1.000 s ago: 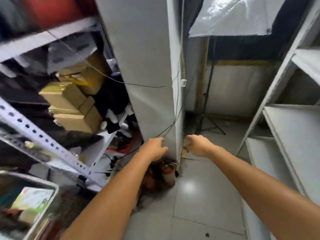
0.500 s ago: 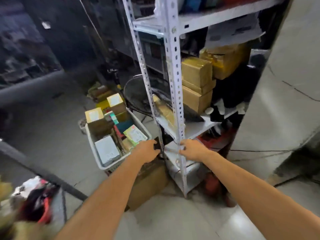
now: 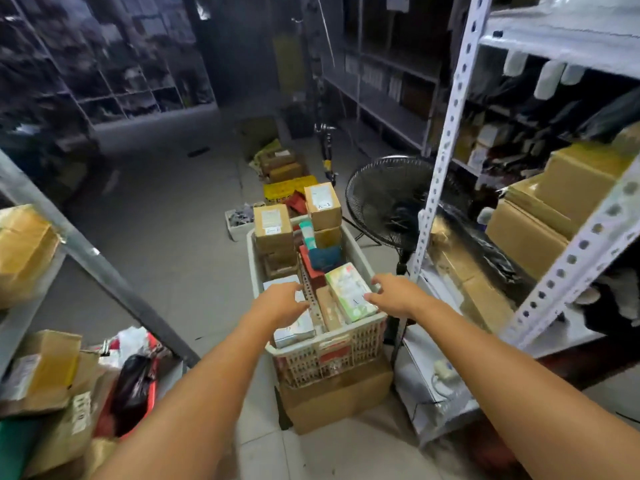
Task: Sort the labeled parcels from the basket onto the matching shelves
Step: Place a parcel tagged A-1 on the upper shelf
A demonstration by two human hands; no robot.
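Reached over the white slatted plastic basket (image 3: 346, 337) with both hands, nothing held: left hand (image 3: 282, 301) relaxed above a flat white carton (image 3: 294, 330), contact not discernible; right hand (image 3: 398, 294) loose-fingered just beside a glossy pale-green-and-white box (image 3: 349, 292).

Likely hazards from here:
- toppling of the tall labelled brown cardboard parcels (image 3: 273, 226) at the basket's far end, on pulling free anything wedged against them;
- sliding of the basket off the plain cardboard box (image 3: 339, 400) beneath it, through a sideways tug;
- mis-shelving, through misreading of small labels.

Materials noted: stiff matt corrugated board; smooth, probably slippery printed card; lattice-pierced basket wall; white punched-steel shelving upright (image 3: 446, 140) at right, angular and hard-edged.
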